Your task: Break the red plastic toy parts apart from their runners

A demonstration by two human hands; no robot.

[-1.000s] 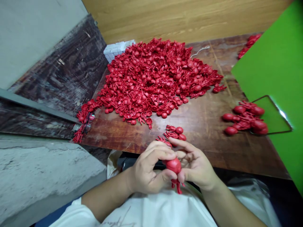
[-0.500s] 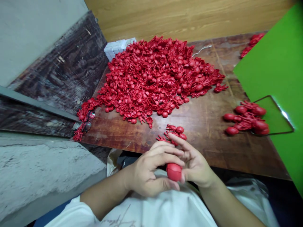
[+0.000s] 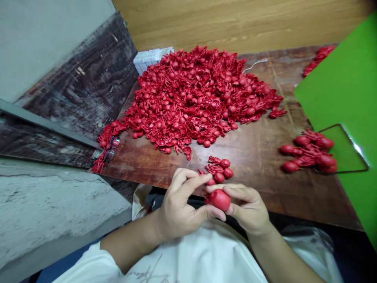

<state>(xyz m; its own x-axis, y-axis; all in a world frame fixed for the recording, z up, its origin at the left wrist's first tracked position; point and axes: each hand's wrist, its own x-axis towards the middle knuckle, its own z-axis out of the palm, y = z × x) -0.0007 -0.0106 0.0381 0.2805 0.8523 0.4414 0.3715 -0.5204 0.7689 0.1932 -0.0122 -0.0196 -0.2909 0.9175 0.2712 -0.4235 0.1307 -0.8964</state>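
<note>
Between both hands, over a white shirt (image 3: 203, 255), a red plastic ball (image 3: 218, 199), gripped from the right by the curled fingers (image 3: 235, 191) and thumb of the right hand (image 3: 247, 208) and propped from below by the thumb of the left hand (image 3: 179, 208). Left fingers (image 3: 191, 181) half open above the ball, their tips just beside a small cluster of red moulded parts (image 3: 218, 169) on the wooden counter (image 3: 259, 192). Farther off, a large heap of similar red parts (image 3: 188, 98), with eyeglasses (image 3: 108, 151) at its left tip and a stack of white blocks (image 3: 150, 59) behind. To the right, a looser group of red parts (image 3: 308, 155) against a green board (image 3: 347, 98).
</note>
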